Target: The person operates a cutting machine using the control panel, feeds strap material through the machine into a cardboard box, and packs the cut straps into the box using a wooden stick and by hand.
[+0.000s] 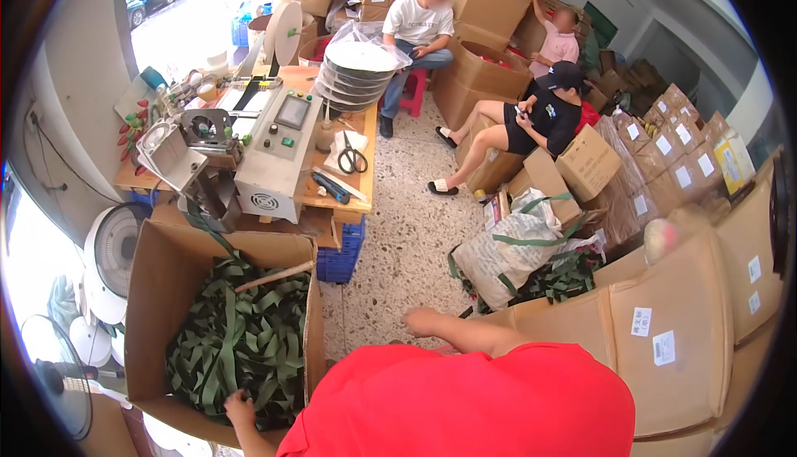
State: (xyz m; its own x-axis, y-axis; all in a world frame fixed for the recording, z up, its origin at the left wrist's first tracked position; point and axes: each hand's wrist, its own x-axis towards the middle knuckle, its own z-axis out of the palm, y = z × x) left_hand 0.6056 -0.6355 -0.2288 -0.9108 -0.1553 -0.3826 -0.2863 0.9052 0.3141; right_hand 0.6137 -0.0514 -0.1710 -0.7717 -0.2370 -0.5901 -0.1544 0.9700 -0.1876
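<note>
My left hand (241,410) reaches into a large open cardboard box (311,316) at lower left. Its fingers are closed at the edge of a heap of dark green webbing straps (241,332), seemingly on a strap; the fingertips are partly hidden. One strap (217,237) runs from the heap up to a bench-top machine (278,146). A pale wooden stick (274,277) lies across the box's upper right corner. My right hand (422,322) hangs over the speckled floor, to the right of the box. Its back shows, but the fingers are mostly hidden.
A wooden table (365,183) bears the machine, black scissors (352,158) and a blue-handled tool (332,189). Under it stands a blue crate (340,254). A white sack (510,254) and large cartons (664,332) line the right. Three people sit farther back. A fan (116,249) stands left.
</note>
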